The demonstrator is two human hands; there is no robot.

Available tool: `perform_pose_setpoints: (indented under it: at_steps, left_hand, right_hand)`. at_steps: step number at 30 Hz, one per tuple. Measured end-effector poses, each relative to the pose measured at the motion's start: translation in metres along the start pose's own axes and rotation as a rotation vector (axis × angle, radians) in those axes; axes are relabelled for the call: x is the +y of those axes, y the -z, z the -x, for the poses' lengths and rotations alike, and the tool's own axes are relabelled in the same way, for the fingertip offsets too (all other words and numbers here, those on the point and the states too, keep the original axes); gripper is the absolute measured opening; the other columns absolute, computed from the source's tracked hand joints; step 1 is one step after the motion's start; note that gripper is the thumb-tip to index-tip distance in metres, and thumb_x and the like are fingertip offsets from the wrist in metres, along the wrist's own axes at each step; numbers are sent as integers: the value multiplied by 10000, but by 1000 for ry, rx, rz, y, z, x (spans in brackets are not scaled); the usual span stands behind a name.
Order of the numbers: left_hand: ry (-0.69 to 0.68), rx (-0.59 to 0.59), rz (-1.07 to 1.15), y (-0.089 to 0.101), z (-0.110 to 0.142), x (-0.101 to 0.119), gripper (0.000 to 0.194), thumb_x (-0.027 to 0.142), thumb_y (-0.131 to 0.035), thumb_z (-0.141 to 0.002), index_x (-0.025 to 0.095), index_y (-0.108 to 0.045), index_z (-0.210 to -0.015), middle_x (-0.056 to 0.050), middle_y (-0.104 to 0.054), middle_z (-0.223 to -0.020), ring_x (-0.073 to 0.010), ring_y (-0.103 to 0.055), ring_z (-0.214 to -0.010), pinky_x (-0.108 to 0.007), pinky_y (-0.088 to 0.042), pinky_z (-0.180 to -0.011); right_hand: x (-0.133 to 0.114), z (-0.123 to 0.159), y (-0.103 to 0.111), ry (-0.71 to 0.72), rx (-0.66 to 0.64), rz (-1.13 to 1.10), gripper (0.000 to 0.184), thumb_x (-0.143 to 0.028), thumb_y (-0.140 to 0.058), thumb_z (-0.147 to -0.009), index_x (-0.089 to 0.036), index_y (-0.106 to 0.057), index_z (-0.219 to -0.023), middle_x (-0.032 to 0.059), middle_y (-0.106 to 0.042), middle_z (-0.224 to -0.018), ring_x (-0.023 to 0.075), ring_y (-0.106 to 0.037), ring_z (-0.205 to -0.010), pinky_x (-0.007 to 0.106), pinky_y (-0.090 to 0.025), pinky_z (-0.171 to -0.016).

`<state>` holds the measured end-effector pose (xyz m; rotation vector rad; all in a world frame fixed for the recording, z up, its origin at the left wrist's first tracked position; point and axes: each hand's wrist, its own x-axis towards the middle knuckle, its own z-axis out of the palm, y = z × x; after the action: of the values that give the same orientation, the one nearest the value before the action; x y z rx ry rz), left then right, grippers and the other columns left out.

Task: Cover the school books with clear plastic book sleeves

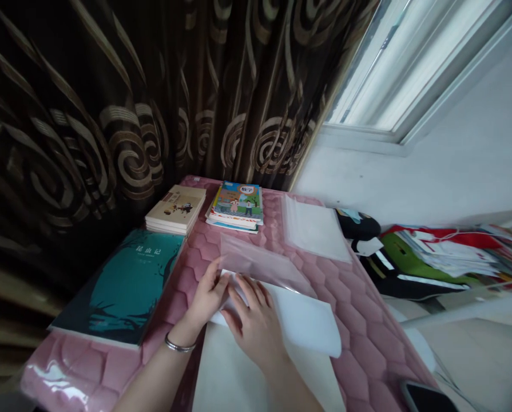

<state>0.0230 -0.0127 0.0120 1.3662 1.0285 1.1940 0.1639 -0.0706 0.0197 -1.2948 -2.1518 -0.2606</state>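
Where both hands are meeting, head view: the left hand (206,294) and the right hand (258,320) are lying side by side at the far left part of a white sheet (311,326).
White sheet, long axis: it is running crosswise, slanting from the far left corner by the left thumb toward the near right, where its end is curling up.
Nearer hand: the left is touching that far left corner; the right is covering the part just beside it, with most of the sheet extending to its right.
Left hand: it is partly curling, thumb resting on the corner; whether it is pinching anything, I cannot tell.
Right hand: it is lying palm down, fingers extended and slightly spread, pressing on the sheet without gripping it.
Clear film (260,263): it is lying just beyond the sheet and the right fingertips, slanting the same way, its left end near the left fingers.
Pale page (225,366): it is lying under the sheet, reaching toward the person between and below the forearms.
Teal book (127,286): it is resting left of the left hand, apart from it, on the pink padded surface (367,343).
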Motion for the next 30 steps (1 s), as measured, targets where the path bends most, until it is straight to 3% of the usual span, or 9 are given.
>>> perform_pose_setpoints:
  at_steps: [3, 9, 14, 23, 26, 30]
  left_hand:
    - [-32, -9, -13, 1, 0, 3, 464, 425, -532, -899, 186, -481, -1294, -3, -632, -844, -142, -578, -742, -267, -484, -719]
    - [-45, 21, -78, 2, 1, 3, 556, 425, -515, -901, 188, -412, -1394, -41, -672, -987, -174, -628, -868, -306, -509, -813]
    - [-133, 46, -175, 1, 0, 1, 518, 399, -485, -912, 179, -440, -1379, -100, -641, -1234, -218, -597, -1140, -352, -457, -997]
    - [-166, 7, -171, 5, -4, -1, 547, 352, -549, -883, 181, -427, -1389, -119, -570, -1368, -216, -542, -1246, -346, -407, -1067]
    - [-161, 54, -179, 4, -5, -1, 529, 376, -550, -879, 182, -455, -1362, -116, -581, -1349, -216, -531, -1262, -341, -403, -1073]
    - [-156, 107, -148, 3, -7, -5, 531, 382, -553, -871, 183, -461, -1354, -121, -564, -1353, -212, -480, -1318, -335, -353, -1114]
  right_hand:
    - [0, 0, 0, 3, -1, 11, 412, -372, -508, -949, -221, -563, -1328, 92, -533, -1423, 266, -463, -1286, 460, -362, -1066]
    - [-1, 0, 0, 10, 32, 46, 386, -342, -508, -951, -222, -577, -1311, 91, -548, -1395, 263, -462, -1273, 454, -337, -1080]
    - [2, 0, -1, 6, 49, 42, 380, -308, -525, -937, -200, -594, -1295, 126, -568, -1328, 270, -482, -1230, 440, -370, -1039]
    - [3, -5, 7, -4, 137, -91, 280, -199, -460, -957, -176, -628, -1179, 131, -591, -1189, 229, -542, -1123, 376, -461, -942]
    - [16, -1, 24, -86, 119, -70, 257, -236, -466, -960, -212, -635, -1153, 125, -567, -1228, 243, -529, -1147, 412, -462, -958]
    - [62, 19, 45, -309, 122, 71, 294, -360, -503, -934, -231, -644, -1157, 143, -541, -1298, 314, -508, -1190, 523, -434, -970]
